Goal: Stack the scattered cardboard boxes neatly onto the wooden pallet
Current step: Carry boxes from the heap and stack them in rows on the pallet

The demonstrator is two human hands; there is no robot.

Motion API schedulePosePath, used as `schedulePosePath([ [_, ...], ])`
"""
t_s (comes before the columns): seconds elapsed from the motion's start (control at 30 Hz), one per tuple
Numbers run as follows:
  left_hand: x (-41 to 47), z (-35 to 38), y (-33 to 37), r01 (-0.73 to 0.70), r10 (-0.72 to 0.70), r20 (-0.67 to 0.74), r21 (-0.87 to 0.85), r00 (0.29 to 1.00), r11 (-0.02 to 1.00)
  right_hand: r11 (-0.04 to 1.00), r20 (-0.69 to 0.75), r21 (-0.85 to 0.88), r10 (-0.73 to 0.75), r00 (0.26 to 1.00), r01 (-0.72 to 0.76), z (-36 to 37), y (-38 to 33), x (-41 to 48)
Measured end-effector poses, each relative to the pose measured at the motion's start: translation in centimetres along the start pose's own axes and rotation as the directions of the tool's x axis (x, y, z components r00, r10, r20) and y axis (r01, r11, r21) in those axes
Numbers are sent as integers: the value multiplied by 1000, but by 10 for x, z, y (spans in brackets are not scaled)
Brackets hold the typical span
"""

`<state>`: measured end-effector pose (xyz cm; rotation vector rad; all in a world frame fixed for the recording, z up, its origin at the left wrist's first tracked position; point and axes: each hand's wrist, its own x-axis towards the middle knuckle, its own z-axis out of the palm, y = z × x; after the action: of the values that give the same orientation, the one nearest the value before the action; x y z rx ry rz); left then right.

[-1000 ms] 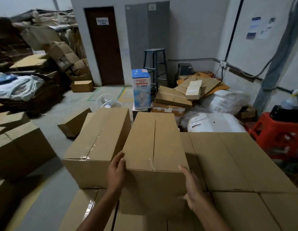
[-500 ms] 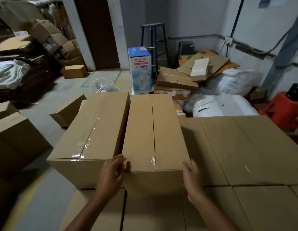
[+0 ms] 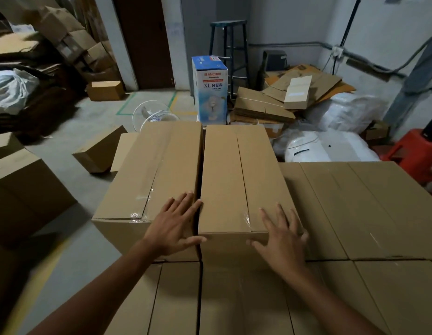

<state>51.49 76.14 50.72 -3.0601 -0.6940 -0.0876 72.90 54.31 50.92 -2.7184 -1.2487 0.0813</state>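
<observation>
Resting on the top tier of the stack, the middle box (image 3: pixel 234 180) stands lengthwise away from the person, its taped seam running down the centre of its lid. The left hand (image 3: pixel 172 226) lies with fingers straight and spread over the near corner of the neighbouring left box (image 3: pixel 152 175), while its thumb reaches across the narrow dark gap to the middle box's near edge; it grips nothing. The right hand (image 3: pixel 282 234) is likewise flat, fingers fanned on the near right corner of the middle box's lid, thumb stretched along the front top edge, holding nothing. Whether the palms press down or merely touch is hard to tell from this angle. The two boxes sit side by side, almost touching, on a lower layer of boxes (image 3: pixel 176 298), and a row of boxes (image 3: pixel 355 209) adjoins the middle box on the right, its tops lower than that lid. Beyond the stack stand a blue fan carton (image 3: pixel 211 90) and a dark stool (image 3: pixel 230 47), with flattened cartons (image 3: pixel 294 93) and white sacks (image 3: pixel 326 148) to the right. A small loose box (image 3: pixel 99 151) lies tilted on the grey floor (image 3: pixel 89 117) at left.
</observation>
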Motion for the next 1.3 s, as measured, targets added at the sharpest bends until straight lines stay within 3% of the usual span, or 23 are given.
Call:
schedulePosePath([
  [0.3, 5, 18, 4, 18, 3, -250, 81, 968, 997, 1000, 11, 4, -8, 1000, 8, -1, -18, 33],
  [0.77, 8, 22, -4, -21, 30, -258, 37, 966, 999, 997, 16, -18, -72, 997, 72, -1, -5, 32],
  [1.0, 8, 18, -7, -62, 52, -279, -28, 959, 998, 989, -61, 106, -95, 994, 101, 0, 9, 29],
  [1.3, 8, 24, -4, -55, 41, -279, -42, 959, 998, 989, -88, 116, -86, 992, 96, 6, 10, 27],
])
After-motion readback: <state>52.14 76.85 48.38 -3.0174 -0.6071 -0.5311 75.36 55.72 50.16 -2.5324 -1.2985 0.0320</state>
